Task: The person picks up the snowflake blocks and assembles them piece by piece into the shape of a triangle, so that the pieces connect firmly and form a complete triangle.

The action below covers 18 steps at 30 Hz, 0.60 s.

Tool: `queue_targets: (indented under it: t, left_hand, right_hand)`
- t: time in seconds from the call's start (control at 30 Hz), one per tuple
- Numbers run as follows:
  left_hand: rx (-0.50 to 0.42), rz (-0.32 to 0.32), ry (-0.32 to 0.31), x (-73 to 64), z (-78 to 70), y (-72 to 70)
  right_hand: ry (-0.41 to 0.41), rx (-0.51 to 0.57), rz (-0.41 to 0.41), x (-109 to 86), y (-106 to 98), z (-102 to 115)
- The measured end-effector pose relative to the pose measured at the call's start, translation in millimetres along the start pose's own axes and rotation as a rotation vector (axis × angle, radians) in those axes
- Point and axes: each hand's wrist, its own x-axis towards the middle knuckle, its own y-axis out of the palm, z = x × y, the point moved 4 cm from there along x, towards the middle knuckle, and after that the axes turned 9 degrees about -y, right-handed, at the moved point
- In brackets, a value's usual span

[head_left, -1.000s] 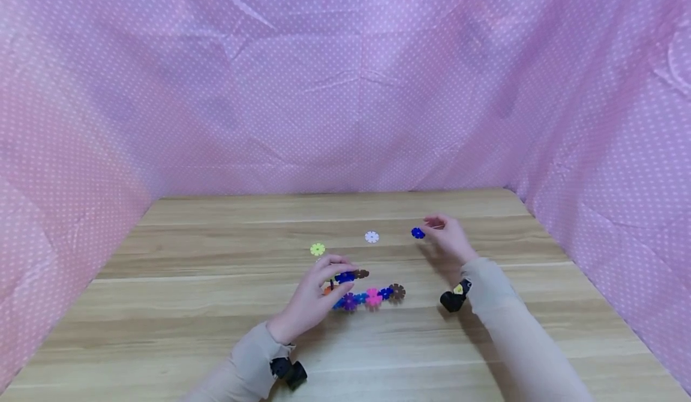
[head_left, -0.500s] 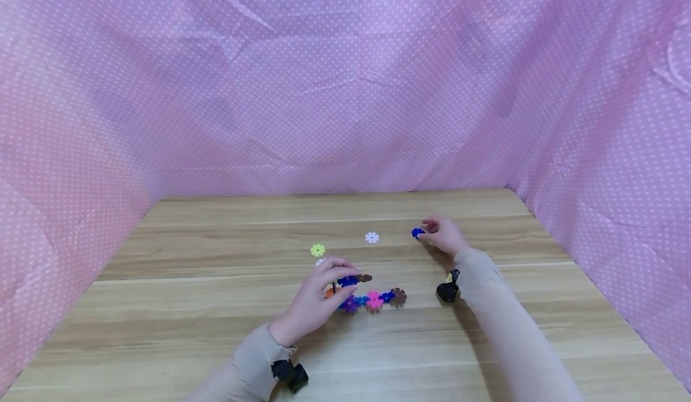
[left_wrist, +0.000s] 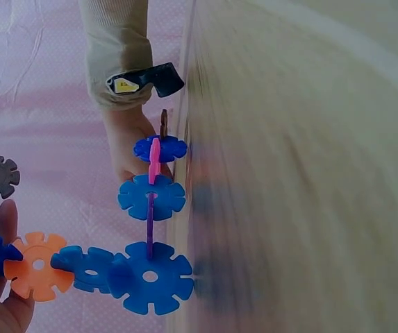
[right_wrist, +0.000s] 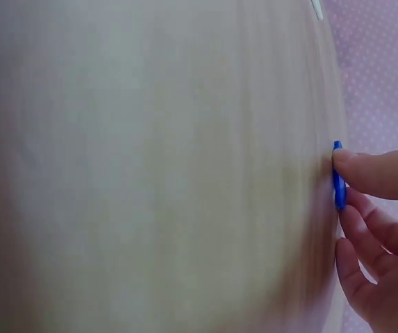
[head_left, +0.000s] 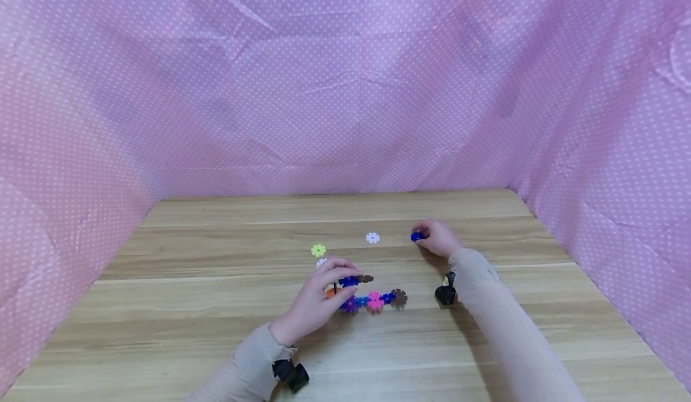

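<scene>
My left hand point(head_left: 312, 300) holds a linked chain of slotted, flower-shaped plastic discs. The chain bends round: a front row with a purple disc, a pink disc point(head_left: 375, 300) and a brown end disc point(head_left: 399, 297), and a back arm with a dark blue disc point(head_left: 348, 281). In the left wrist view an orange disc point(left_wrist: 39, 265) sits right at the fingers, joined to light blue discs point(left_wrist: 150, 277). Farther right on the table, my right hand point(head_left: 439, 239) pinches a single dark blue disc point(right_wrist: 338, 180) between thumb and fingers, close to the wood.
Loose discs lie flat on the wooden table point(head_left: 216, 306): a yellow-green one point(head_left: 318, 250), a white one point(head_left: 372, 237), and another white one point(head_left: 321, 263) partly behind the left hand. A pink dotted curtain point(head_left: 345, 90) encloses the back and sides.
My right hand has moved slightly left and its fingers have closed round the dark blue disc. The left hand and chain have barely shifted, and a white disc behind that hand shows more.
</scene>
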Motion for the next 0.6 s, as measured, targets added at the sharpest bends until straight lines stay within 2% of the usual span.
queue_targets:
  t: [0.3,0.47,0.6]
  left_hand:
    - [0.001,0.006,-0.036,0.0,1.3,0.4]
    - [0.000,0.006,-0.034,0.8,0.6,0.1]
    - [0.001,0.005,-0.032,1.0,0.1,0.2]
  right_hand:
    - [-0.004,0.088,-0.008,-10.1,1,4]
    - [0.054,0.237,-0.019,-20.1,5,17]
    - [0.019,0.337,-0.045,-29.9,9,36]
